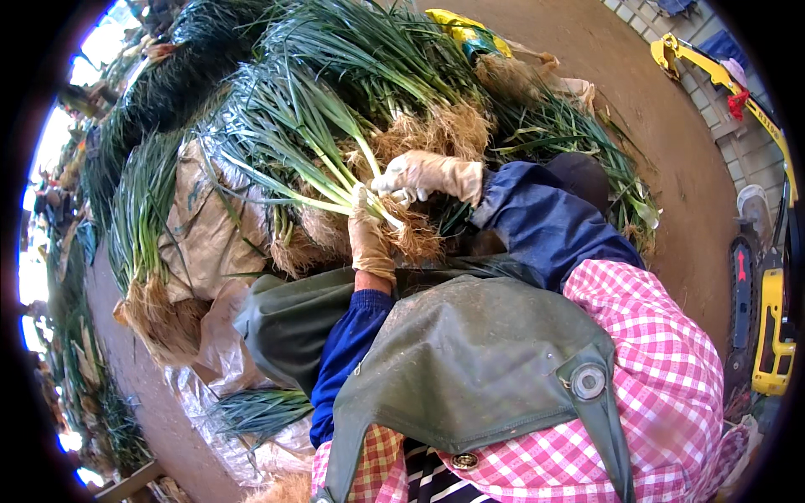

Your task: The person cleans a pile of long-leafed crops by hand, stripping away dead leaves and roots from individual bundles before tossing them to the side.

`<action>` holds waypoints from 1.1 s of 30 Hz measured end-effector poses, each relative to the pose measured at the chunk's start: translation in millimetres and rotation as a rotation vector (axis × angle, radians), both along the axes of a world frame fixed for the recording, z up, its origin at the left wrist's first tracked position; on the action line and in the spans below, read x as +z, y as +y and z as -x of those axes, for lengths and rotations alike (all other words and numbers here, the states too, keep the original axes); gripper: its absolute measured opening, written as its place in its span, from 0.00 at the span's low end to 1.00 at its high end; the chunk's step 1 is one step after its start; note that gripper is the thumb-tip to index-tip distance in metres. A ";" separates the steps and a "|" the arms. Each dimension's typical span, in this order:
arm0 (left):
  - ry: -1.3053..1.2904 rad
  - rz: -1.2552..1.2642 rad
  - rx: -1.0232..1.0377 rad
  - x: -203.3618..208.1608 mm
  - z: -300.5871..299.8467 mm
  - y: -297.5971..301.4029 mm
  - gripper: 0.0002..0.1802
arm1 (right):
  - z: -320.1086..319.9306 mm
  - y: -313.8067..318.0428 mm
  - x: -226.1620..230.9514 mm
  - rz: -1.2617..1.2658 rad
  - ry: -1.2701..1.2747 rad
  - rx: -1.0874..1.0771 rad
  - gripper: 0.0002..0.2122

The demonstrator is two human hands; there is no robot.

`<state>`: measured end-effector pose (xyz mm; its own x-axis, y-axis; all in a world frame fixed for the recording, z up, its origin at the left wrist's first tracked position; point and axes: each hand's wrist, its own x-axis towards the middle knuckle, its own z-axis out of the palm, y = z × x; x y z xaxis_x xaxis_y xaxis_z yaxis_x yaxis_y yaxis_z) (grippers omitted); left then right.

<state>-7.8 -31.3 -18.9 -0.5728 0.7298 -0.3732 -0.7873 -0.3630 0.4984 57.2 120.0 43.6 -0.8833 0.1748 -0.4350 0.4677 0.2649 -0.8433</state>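
Note:
Green onions (314,189) with white stalks and brown roots lie across my lap. My left hand (369,239), in a tan glove with pale fingers, is closed round a few of their stalks just above the roots. From the right, my right hand (432,176), gloved alike, has its fingers bent against the white lower end of one stalk. The tips of both hands nearly meet there, and the fingers partly hide the stalk ends. A tangle of roots (415,235) hangs below my hands.
Beyond my hands lies a large heap of green onions (352,59). Another bundle (142,226) leans at the left against brown sacking (205,235). A yellow bag (470,32) sits at the back. On the right, beyond the brown floor (679,176), stands a yellow machine (771,335).

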 end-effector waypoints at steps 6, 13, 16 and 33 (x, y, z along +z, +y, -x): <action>0.028 0.065 -0.096 2.5 -0.2 1.1 0.18 | -0.1 -19.0 -14.7 -0.525 0.180 0.011 0.16; 0.003 0.035 -0.176 11.2 -7.5 0.6 0.24 | -29.8 -31.4 29.9 -0.909 0.143 0.341 0.13; -0.070 -0.053 -0.226 15.2 -15.4 1.2 0.23 | -38.6 -32.5 27.8 -0.604 0.223 0.212 0.10; -0.061 -0.162 -0.153 36.1 -9.2 3.1 0.17 | 14.8 148.4 -8.8 -1.124 -0.255 -0.327 0.08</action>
